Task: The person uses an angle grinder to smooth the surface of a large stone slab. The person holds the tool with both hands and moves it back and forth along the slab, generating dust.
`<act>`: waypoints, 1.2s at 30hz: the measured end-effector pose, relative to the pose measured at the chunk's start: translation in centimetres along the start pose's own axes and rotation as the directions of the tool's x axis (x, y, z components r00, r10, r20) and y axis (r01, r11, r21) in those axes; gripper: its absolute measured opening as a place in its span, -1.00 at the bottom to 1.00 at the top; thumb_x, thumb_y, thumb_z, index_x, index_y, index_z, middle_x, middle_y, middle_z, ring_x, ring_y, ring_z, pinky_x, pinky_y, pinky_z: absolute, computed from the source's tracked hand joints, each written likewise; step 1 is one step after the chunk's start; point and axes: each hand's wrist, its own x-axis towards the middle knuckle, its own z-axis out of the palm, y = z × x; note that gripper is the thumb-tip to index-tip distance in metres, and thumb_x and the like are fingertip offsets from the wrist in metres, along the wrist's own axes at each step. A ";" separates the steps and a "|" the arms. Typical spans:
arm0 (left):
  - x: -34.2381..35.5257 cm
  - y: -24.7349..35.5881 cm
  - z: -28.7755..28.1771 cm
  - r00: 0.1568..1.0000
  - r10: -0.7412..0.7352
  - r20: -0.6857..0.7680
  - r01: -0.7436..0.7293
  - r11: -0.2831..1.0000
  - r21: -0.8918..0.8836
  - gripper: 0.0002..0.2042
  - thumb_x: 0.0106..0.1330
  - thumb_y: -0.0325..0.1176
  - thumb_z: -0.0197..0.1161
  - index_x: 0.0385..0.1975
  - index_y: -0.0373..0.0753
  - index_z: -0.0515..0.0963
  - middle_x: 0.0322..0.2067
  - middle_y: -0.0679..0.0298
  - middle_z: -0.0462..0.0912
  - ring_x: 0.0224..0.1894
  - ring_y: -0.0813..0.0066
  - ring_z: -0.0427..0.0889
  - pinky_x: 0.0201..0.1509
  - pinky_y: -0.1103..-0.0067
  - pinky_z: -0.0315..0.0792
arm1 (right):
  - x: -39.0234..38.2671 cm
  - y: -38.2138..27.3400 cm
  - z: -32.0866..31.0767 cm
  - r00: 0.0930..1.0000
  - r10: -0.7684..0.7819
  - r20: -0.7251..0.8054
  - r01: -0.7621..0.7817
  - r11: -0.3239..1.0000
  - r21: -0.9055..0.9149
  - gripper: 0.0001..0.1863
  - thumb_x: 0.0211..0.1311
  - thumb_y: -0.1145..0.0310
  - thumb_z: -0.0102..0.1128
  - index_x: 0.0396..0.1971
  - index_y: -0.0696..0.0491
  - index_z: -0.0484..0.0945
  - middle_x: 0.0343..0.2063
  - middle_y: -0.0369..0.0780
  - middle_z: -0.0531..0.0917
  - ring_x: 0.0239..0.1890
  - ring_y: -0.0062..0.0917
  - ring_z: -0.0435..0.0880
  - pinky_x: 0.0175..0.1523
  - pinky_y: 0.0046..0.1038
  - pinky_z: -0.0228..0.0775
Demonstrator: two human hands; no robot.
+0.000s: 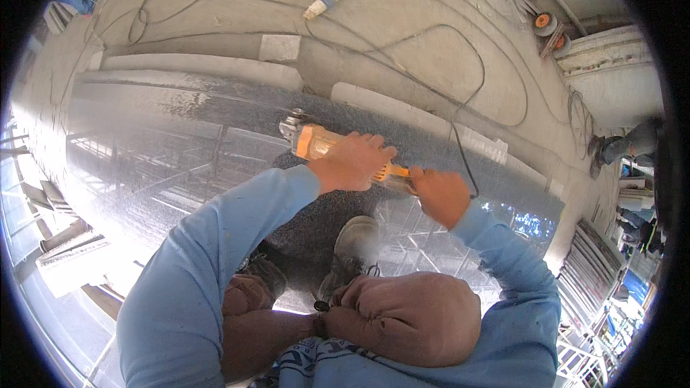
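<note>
Clamping fingers of left hand (351, 163) and right hand (442, 196) around one orange grinder (316, 143), over one dark slab (223, 147), with one blue-and-white connector (325, 3) beyond the slab

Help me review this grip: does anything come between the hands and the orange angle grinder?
Nothing visible does: the left hand closes directly over the angle grinder, the right hand grips its rear end, and the nearby dark cable passes outside the grip.
</note>
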 end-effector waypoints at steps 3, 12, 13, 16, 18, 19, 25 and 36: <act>-0.6 -0.9 0.0 1.000 -0.001 -0.008 0.001 1.000 0.013 -0.33 -0.06 -0.28 0.48 0.14 -0.20 0.43 -0.06 0.09 0.51 0.09 0.08 0.55 0.14 0.24 0.44 | 1.1 -0.4 0.3 1.000 -0.007 0.000 0.007 1.000 0.024 -0.82 0.21 0.44 0.16 -0.21 0.09 0.45 -0.47 -0.09 0.68 -0.45 -0.16 0.73 -0.41 -0.15 0.54; -0.8 -2.8 1.1 0.999 -0.032 -0.019 0.033 0.998 0.047 -0.36 -0.03 -0.31 0.47 0.14 -0.19 0.43 -0.07 0.09 0.51 0.08 0.08 0.55 0.13 0.23 0.44 | 3.3 -0.4 2.2 0.998 -0.046 -0.038 0.048 0.997 0.058 -0.86 0.30 0.38 0.10 -0.23 0.10 0.46 -0.48 -0.11 0.70 -0.44 -0.19 0.76 -0.39 -0.16 0.59; -1.0 -3.0 1.1 0.999 -0.035 -0.027 0.036 0.998 0.054 -0.39 -0.02 -0.33 0.46 0.13 -0.18 0.44 -0.07 0.09 0.52 0.08 0.09 0.56 0.12 0.23 0.44 | 3.5 -0.5 2.4 0.997 -0.050 -0.051 0.053 0.997 0.059 -0.86 0.30 0.38 0.10 -0.23 0.10 0.46 -0.48 -0.10 0.71 -0.43 -0.20 0.76 -0.39 -0.17 0.60; -1.6 -3.7 0.6 0.999 -0.052 -0.001 0.052 0.996 0.073 -0.40 0.00 -0.36 0.45 0.12 -0.17 0.44 -0.07 0.09 0.53 0.08 0.10 0.57 0.10 0.24 0.45 | 4.5 -0.9 2.5 0.995 -0.072 -0.066 0.076 0.995 0.059 -0.85 0.30 0.37 0.11 -0.22 0.11 0.48 -0.48 -0.09 0.71 -0.42 -0.20 0.76 -0.38 -0.18 0.61; -1.7 -4.2 0.4 0.998 -0.055 0.005 0.055 0.996 0.075 -0.39 -0.01 -0.35 0.46 0.13 -0.17 0.44 -0.07 0.09 0.53 0.08 0.10 0.57 0.11 0.24 0.45 | 5.0 -1.1 2.2 0.997 -0.069 -0.044 0.071 0.996 0.054 -0.85 0.30 0.37 0.11 -0.21 0.11 0.49 -0.48 -0.09 0.71 -0.42 -0.20 0.77 -0.37 -0.18 0.61; -1.8 -4.4 0.4 0.999 -0.050 -0.005 0.051 0.996 0.071 -0.38 -0.01 -0.34 0.46 0.13 -0.17 0.43 -0.07 0.10 0.53 0.08 0.10 0.57 0.12 0.25 0.45 | 5.2 -1.2 2.0 0.998 -0.056 -0.020 0.057 0.997 0.048 -0.84 0.30 0.37 0.11 -0.21 0.11 0.49 -0.48 -0.08 0.71 -0.42 -0.20 0.77 -0.37 -0.18 0.61; -1.5 -3.4 0.6 1.000 -0.028 -0.013 0.028 0.998 0.063 -0.33 -0.05 -0.25 0.50 0.14 -0.19 0.41 -0.08 0.09 0.51 0.05 0.05 0.56 0.13 0.21 0.46 | 3.9 -1.0 1.8 0.999 -0.037 -0.028 0.039 0.997 0.064 -0.79 0.19 0.41 0.20 -0.20 0.12 0.47 -0.49 -0.09 0.69 -0.43 -0.14 0.73 -0.35 -0.14 0.57; 0.6 0.8 0.5 0.997 0.023 -0.073 -0.021 1.000 0.023 -0.32 -0.07 -0.27 0.50 0.14 -0.18 0.42 -0.09 0.10 0.51 0.05 0.08 0.58 0.09 0.23 0.47 | -0.7 0.9 -0.7 1.000 -0.012 0.020 0.013 0.999 -0.042 -0.84 0.24 0.41 0.17 -0.23 0.12 0.47 -0.47 -0.07 0.70 -0.45 -0.18 0.75 -0.39 -0.19 0.58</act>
